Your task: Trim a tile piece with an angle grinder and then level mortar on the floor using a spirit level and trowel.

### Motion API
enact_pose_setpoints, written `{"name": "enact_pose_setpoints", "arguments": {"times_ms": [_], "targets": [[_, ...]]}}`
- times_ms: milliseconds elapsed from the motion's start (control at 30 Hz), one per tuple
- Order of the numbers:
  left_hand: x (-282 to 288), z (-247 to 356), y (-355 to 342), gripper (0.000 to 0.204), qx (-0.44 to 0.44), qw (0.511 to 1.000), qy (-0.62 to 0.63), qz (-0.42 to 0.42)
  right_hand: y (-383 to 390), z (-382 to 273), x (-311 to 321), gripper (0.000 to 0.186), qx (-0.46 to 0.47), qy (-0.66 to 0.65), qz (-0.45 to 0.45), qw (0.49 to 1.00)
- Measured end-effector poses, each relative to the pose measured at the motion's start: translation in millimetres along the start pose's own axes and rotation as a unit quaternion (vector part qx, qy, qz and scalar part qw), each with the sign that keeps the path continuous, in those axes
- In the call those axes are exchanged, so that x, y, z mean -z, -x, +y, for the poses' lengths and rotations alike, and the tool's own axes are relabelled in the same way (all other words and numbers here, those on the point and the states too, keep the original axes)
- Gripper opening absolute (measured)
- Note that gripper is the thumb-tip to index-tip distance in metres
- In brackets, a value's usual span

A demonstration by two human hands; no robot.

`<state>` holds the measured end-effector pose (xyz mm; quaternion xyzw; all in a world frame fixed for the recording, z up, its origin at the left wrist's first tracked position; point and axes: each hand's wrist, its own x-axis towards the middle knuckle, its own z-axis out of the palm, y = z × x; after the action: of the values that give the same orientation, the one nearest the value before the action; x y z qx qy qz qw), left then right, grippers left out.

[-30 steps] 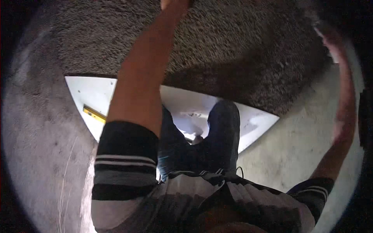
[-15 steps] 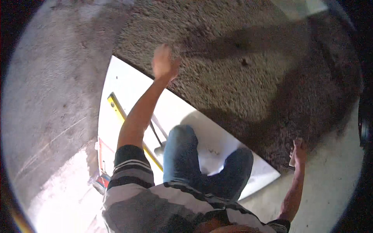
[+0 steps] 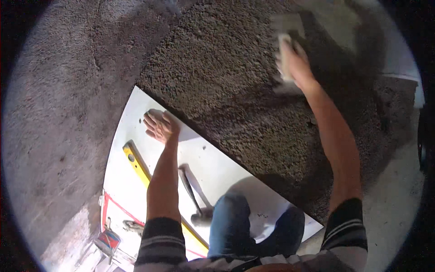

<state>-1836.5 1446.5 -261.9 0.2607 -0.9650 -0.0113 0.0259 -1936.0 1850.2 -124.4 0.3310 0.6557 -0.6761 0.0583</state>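
My left hand (image 3: pixel 161 125) lies flat with fingers spread on a large white board (image 3: pixel 190 149), near its far edge. My knees rest on this board. Out ahead to the right, my right hand (image 3: pixel 297 63) grips the pale handle of a flat trowel (image 3: pixel 285 56). Motion smears its plate, which is over the coarse, dark mortar bed (image 3: pixel 213 59). On the board, a yellow spirit level (image 3: pixel 136 162) runs partly under my left forearm. A mallet (image 3: pixel 189 190) with a dark handle lies between that forearm and my knee.
Rough grey ground (image 3: pixel 59 136) stretches along the left. Pale flooring (image 3: pixel 394 217) borders the mortar at right. Red string or tape (image 3: pixel 121 206) crosses the board's lower left, near a red-and-blue object (image 3: pixel 108 240) I cannot make out. Shadows fall across the mortar.
My left hand has come down from above the mortar onto the board. My right hand has swung from the near right to far ahead over the mortar with the trowel.
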Motion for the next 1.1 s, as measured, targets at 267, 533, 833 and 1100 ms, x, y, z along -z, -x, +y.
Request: {"name": "enact_pose_setpoints", "arguments": {"times_ms": [267,533,833,1100], "targets": [[13.6,-8.6,-14.7,0.07,-0.024,0.998,0.029,-0.047,-154.0,-28.0,-231.1,0.028,0.142,-0.007,0.102,0.985],[6.3,-10.7,-13.1,0.072,-0.052,0.997,0.029,-0.052,-201.9,-66.1,-300.8,0.051,0.139,0.159,0.106,0.972],[8.0,-1.7,-11.9,0.07,-0.07,0.995,0.02,-0.071,-237.2,-66.6,-245.8,0.048,0.094,0.182,0.076,0.976],[5.7,-8.8,-15.8,0.069,-0.077,0.996,0.009,-0.036,-247.4,-21.8,-94.3,0.03,0.157,0.402,0.218,0.875]]}}
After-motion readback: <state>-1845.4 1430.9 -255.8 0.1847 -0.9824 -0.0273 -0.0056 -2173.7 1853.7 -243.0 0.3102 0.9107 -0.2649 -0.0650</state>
